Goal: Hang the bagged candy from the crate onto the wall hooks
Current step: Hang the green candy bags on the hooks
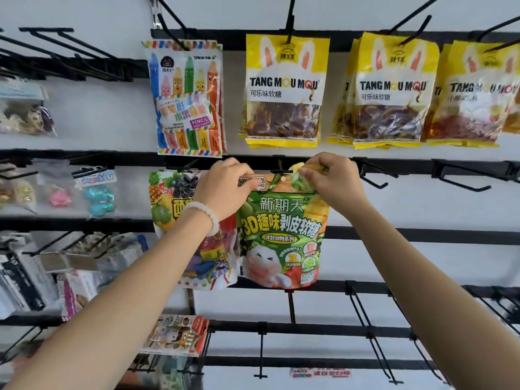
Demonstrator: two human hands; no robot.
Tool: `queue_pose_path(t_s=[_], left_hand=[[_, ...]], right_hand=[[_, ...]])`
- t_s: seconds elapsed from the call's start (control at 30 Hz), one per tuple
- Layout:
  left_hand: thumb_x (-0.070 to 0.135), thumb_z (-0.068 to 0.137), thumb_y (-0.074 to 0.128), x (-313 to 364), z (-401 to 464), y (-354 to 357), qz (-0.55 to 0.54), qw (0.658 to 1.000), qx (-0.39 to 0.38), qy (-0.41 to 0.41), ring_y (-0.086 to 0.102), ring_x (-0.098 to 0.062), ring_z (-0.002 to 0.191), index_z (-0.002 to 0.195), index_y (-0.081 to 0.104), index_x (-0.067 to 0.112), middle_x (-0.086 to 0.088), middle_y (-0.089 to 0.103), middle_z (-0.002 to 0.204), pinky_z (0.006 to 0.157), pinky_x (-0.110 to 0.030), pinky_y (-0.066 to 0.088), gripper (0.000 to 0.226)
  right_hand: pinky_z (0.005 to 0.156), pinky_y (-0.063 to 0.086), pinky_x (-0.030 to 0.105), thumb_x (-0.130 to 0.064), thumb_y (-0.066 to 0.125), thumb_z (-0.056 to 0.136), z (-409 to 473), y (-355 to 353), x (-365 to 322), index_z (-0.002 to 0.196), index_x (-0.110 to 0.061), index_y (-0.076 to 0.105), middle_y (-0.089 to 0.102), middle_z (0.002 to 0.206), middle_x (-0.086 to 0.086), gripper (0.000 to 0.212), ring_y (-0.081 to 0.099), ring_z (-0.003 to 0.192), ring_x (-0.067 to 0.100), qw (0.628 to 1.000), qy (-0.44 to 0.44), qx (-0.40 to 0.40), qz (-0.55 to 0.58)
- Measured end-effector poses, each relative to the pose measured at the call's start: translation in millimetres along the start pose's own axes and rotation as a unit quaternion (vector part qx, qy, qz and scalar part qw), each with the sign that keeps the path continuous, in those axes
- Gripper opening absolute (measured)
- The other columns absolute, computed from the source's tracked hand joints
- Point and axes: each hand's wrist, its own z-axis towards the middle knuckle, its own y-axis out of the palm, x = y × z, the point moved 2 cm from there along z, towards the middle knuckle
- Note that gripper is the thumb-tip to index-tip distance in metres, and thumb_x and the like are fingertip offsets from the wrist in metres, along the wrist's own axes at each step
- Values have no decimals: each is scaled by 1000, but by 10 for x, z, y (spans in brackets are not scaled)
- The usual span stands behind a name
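A green candy bag (281, 237) with a white cartoon animal hangs in the middle of the wall rack. Its top edge sits at a black hook (281, 170) on the second rail. My left hand (225, 187), with a white bead bracelet on the wrist, pinches the bag's top left corner. My right hand (332, 178) pinches the top right corner. Whether the hook passes through the bag's hole is hidden by my fingers. The crate is not in view.
A fruit-print bag (168, 204) hangs just left of the green bag. Above hang a pencil candy bag (188, 99) and yellow Tang Mou Mou bags (284, 91). Bare black hooks (374, 178) stick out to the right and below. Small goods fill the left racks.
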Motion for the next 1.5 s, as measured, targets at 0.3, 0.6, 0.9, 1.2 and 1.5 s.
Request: queue_pose_path(t_s=[0.3,0.6,0.9,1.2,1.5], left_hand=[[40,89,53,-114,43,133,-9,1000,0,13,50,-20,99,97,64,16,1,58,102,75,-32,40,27],[42,89,53,-227,119,344,17,1000,14,3,50,-21,102,104,66,18,0,58,108,75,-31,40,31],[53,85,52,-320,299,464,85,996,33,-9,52,-23,100,109,62,21,-1,59,106,75,-34,41,42],[39,80,66,-259,-100,417,106,988,105,49,55,-29,95,107,61,13,-10,59,106,73,-36,44,38],[37,89,42,-472,-1161,659,94,990,31,100,59,-26,90,108,64,15,-5,65,107,69,-36,46,36]], right_hand=[[54,40,16,-26,66,84,28,92,36,89,-19,67,57,70,-12,9,52,67,5,1000,0,-1,-25],[67,53,36,-30,65,84,89,255,196,89,-18,67,62,74,-7,14,59,76,17,998,31,-2,-46],[71,48,33,-32,59,86,191,415,273,106,-22,66,68,102,1,24,58,97,23,986,16,48,-156],[68,48,38,-27,61,83,-238,426,384,98,-9,60,62,102,11,23,59,84,32,925,-195,171,-279],[65,50,36,-29,50,87,-1284,790,465,91,-13,66,66,93,5,24,62,78,30,936,-168,55,-305]])
